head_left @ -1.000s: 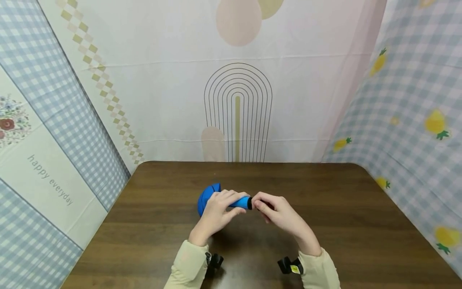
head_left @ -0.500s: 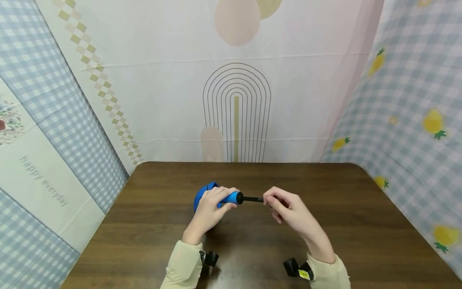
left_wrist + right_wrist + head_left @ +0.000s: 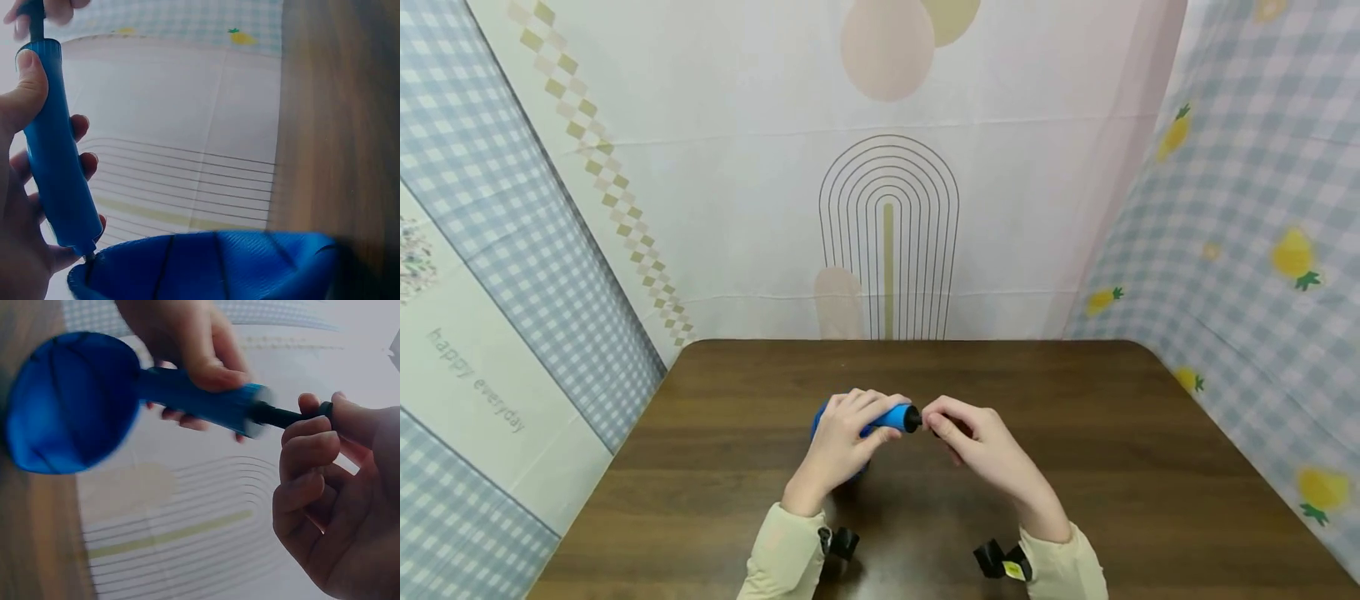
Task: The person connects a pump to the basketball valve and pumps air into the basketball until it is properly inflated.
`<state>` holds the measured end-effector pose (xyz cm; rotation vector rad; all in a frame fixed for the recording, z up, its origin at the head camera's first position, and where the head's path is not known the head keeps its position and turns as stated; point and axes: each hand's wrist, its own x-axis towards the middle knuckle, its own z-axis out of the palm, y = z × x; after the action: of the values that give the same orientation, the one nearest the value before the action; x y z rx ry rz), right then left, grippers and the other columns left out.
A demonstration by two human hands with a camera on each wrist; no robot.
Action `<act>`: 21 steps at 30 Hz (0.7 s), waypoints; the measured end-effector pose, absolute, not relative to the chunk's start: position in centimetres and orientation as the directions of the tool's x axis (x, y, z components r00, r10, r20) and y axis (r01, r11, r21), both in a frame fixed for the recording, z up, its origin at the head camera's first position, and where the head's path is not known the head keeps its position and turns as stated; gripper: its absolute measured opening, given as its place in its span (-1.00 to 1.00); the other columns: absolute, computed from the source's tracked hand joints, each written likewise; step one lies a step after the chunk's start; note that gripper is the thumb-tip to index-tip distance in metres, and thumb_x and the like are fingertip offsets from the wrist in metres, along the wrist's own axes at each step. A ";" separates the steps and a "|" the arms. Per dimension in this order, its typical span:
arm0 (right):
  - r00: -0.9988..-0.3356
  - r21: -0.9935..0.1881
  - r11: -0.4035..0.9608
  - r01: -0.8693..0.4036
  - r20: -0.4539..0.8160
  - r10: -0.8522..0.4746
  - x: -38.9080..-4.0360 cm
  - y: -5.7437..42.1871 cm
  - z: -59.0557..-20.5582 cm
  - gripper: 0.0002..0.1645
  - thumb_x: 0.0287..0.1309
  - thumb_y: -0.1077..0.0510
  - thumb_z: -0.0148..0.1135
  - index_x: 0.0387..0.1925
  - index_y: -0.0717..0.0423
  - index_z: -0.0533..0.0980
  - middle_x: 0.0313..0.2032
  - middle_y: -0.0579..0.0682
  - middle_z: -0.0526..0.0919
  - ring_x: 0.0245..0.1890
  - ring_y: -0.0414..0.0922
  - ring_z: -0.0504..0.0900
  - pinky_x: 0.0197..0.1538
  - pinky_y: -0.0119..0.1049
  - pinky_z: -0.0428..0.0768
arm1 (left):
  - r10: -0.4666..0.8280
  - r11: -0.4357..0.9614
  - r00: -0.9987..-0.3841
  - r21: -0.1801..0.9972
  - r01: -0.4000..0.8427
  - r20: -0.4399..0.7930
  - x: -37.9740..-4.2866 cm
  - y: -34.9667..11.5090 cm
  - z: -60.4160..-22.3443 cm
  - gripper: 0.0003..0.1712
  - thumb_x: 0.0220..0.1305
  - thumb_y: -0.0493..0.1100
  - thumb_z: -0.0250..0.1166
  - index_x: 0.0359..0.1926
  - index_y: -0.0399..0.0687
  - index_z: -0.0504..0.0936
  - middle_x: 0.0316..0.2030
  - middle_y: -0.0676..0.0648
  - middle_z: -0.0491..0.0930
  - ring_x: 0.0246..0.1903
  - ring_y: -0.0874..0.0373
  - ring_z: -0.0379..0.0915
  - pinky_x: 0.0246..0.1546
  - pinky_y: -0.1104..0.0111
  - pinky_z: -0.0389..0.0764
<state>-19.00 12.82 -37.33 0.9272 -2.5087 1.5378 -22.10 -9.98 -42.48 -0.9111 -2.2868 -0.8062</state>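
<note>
Blue pump (image 3: 893, 416) is low in the head view, approx. 6 o'clock from centre, held up over the brown worktop (image 3: 1045, 383). Left hand (image 3: 844, 437) is wrapped round its barrel, thumb one side, fingers the other. Right hand (image 3: 981, 440), at 3 o'clock from there, pinches the black handle (image 3: 326, 412) at the rod's outer end w/ thumb & fingers; a short bit of rod (image 3: 281, 417) shows btwn handle & barrel.

Blue ball (image 3: 75, 403) sits at 9 o'clock of the pump in the right wrist view, looks slack & caved in, black seam lines on it. Nozzle (image 3: 84, 248) meets the ball's edge; can't tell how deep it goes, or if the ball touches the worktop.

Handling: pump looks like light, stiff plastic, prob. a bit slick, so best hold = full wrap round mid-barrel, plus a pinch on the handle, pulling straight along the 9-to-3 line. Ball prob. light & floppy, hard to break. Weak spot is likely the thin nozzle tip: sideways load could bend it.
</note>
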 end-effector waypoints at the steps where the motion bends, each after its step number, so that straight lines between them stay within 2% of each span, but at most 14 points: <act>1: -0.818 -0.793 0.318 -0.520 0.356 -0.451 -18.8 13.1 -37.0 -0.82 0.43 0.13 0.01 -0.29 -0.02 0.54 -0.69 -0.08 0.37 -0.73 -0.33 0.33 -0.63 -0.37 0.40 | 0.409 0.594 -0.623 0.324 0.736 0.666 -22.2 -10.2 -42.4 -0.48 0.14 0.03 0.36 0.17 0.28 0.55 -0.10 0.15 0.64 -0.07 0.20 0.51 -0.01 0.13 0.42; 8: -0.798 -0.805 0.229 -0.547 0.419 -0.433 -17.8 14.7 -35.4 -0.84 0.42 0.24 -0.01 -0.29 0.06 0.50 -0.70 0.01 0.34 -0.75 -0.14 0.32 -0.67 -0.37 0.34 | 0.350 0.637 -0.625 0.312 0.705 0.698 -22.6 -12.1 -41.8 -0.53 0.24 0.19 0.16 0.14 0.24 0.57 -0.12 0.12 0.64 -0.08 0.16 0.49 0.04 0.01 0.40; 12: -0.769 -0.796 0.186 -0.576 0.450 -0.454 -18.0 14.1 -35.8 -0.84 0.41 0.29 -0.02 -0.31 0.10 0.47 -0.69 0.05 0.33 -0.76 -0.17 0.31 -0.68 -0.37 0.35 | 0.349 0.610 -0.624 0.336 0.718 0.700 -22.8 -11.7 -42.1 -0.55 0.20 0.07 0.28 0.14 0.22 0.57 -0.12 0.11 0.64 -0.09 0.16 0.48 0.02 0.03 0.39; 16: -0.789 -0.807 0.227 -0.545 0.401 -0.466 -18.7 12.7 -37.1 -0.82 0.43 0.22 -0.02 -0.32 0.10 0.47 -0.70 0.04 0.33 -0.78 -0.14 0.33 -0.67 -0.37 0.37 | 0.381 0.560 -0.626 0.369 0.742 0.681 -22.5 -10.4 -42.8 -0.53 0.17 -0.02 0.33 0.14 0.17 0.57 -0.12 0.10 0.64 -0.12 0.18 0.48 -0.04 0.12 0.39; 19: -0.818 -0.829 0.273 -0.487 0.323 -0.476 -19.3 12.0 -38.1 -0.79 0.45 0.14 -0.05 -0.31 0.10 0.46 -0.69 0.00 0.33 -0.77 -0.06 0.34 -0.64 -0.37 0.38 | 0.396 0.547 -0.631 0.380 0.746 0.667 -22.2 -9.6 -43.2 -0.55 0.26 0.10 0.21 0.15 0.17 0.57 -0.12 0.10 0.64 -0.11 0.18 0.46 -0.03 0.13 0.39; 21: -0.829 -0.837 0.292 -0.463 0.293 -0.477 -19.5 11.8 -38.3 -0.77 0.45 0.12 -0.06 -0.31 0.10 0.47 -0.67 -0.03 0.34 -0.76 -0.09 0.34 -0.63 -0.37 0.39 | 0.394 0.551 -0.635 0.382 0.742 0.665 -22.0 -9.2 -43.3 -0.51 0.29 0.21 0.09 0.15 0.17 0.57 -0.12 0.10 0.64 -0.11 0.18 0.46 -0.01 0.13 0.38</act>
<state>-19.50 11.85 -38.34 0.9229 -2.5353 1.6351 -22.04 -9.24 -43.29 -0.9139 -2.2748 -0.8996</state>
